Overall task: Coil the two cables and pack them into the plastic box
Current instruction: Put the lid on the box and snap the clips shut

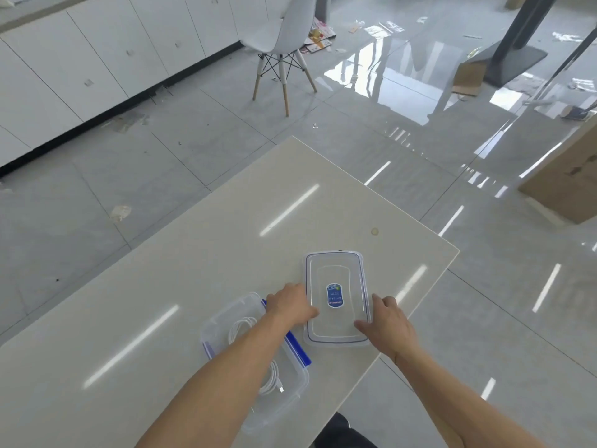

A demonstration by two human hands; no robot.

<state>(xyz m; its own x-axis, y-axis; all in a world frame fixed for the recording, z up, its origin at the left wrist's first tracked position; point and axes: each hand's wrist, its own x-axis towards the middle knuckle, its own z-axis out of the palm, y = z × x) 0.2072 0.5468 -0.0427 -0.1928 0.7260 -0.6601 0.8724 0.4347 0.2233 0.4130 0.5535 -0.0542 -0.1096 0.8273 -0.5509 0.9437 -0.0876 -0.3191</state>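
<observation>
A clear plastic box with blue side clips stands on the table near its front edge. White coiled cable lies inside it, partly hidden under my left forearm. To its right the clear lid, with a blue oval sticker, lies flat on the table. My left hand grips the lid's left edge, thumb on top. My right hand holds the lid's near right corner, fingers along the right edge.
The beige table ends close to the right of the lid. A small round mark sits near the far right edge. On the tiled floor beyond stand a white chair and a cardboard box.
</observation>
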